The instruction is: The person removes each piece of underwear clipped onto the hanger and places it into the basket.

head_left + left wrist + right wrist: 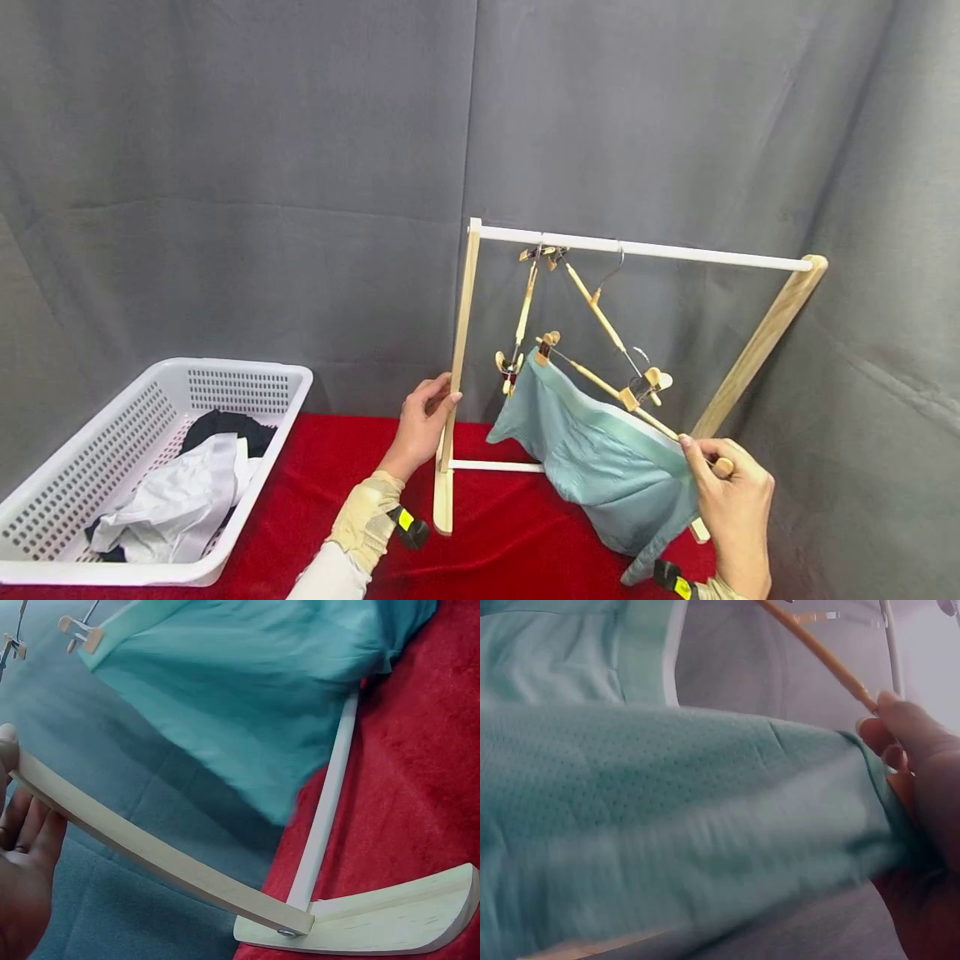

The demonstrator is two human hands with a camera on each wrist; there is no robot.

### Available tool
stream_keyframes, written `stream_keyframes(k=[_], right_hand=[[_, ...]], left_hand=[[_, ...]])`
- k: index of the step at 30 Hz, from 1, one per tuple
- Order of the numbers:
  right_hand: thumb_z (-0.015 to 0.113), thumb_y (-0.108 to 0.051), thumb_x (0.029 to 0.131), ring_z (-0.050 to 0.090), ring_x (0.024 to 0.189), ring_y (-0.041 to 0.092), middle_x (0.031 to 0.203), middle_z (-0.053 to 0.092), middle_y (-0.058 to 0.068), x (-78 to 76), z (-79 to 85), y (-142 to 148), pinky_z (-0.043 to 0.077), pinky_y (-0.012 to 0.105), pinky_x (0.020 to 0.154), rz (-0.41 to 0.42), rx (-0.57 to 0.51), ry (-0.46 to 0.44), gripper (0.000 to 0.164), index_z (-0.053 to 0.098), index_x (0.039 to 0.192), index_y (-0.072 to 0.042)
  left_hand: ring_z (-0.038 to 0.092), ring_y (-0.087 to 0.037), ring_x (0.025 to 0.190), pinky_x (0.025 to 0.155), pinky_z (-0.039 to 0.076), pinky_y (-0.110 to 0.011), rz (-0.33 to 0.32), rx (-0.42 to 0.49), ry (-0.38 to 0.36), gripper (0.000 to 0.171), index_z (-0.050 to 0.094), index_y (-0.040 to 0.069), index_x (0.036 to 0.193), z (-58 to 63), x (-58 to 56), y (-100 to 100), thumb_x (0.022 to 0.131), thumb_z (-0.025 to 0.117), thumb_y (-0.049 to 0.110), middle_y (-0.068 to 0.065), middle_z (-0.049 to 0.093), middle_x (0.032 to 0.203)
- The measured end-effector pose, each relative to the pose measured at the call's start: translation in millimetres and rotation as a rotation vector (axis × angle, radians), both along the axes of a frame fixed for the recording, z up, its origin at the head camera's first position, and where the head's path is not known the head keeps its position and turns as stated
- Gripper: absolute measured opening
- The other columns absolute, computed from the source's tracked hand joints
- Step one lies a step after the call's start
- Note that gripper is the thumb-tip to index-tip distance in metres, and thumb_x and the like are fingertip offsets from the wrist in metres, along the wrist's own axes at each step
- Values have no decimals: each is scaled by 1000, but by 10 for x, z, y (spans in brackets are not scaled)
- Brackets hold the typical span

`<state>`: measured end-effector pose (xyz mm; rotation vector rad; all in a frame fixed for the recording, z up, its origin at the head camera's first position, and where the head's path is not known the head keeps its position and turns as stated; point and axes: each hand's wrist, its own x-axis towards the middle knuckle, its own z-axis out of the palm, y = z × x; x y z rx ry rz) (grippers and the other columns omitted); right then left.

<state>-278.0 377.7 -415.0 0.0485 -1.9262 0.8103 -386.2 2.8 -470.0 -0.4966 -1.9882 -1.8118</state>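
My left hand [422, 425] grips the left post [461, 333] of a small wooden clothes rack between thumb and fingers; the left wrist view shows the post's lower part [165, 859] running down to its foot. My right hand [735, 492] holds one end of a wooden clip hanger [600, 382], which slants down toward me in front of the rack. Teal underpants [600, 450] hang from it by the waistband, with a clip [547, 348] at the far corner. Close up in the right wrist view, the perforated teal fabric [667, 780] covers much of the hanger.
Two more clip hangers, a left one [527, 304] and a right one [596, 312], hang on the rack's white top bar [675, 252]. To the left stands a white basket [303, 392] with grey-white clothing [176, 500] and black clothing [217, 425]. Red cloth [337, 467] covers the table.
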Motion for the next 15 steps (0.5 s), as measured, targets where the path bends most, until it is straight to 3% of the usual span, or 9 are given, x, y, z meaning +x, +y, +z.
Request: stream_keyframes(k=[8, 15], right_hand=[[89, -1, 73, 38, 50, -3, 54, 51, -10, -10, -65, -38, 31, 16, 49, 127, -17, -30, 30, 68, 60, -16], [90, 7, 66, 37, 51, -5, 55, 53, -9, 1, -53, -147, 32, 21, 44, 220, -38, -106, 36, 64, 58, -16]], left_hand=[[64, -38, 116, 103, 51, -48, 12, -26, 15, 41, 58, -9, 136, 18, 33, -31, 98, 66, 6, -22, 64, 117], [62, -37, 118, 106, 47, -52, 1, -42, -65, 42, 59, -5, 137, 73, 10, -35, 98, 67, 10, -21, 65, 122]])
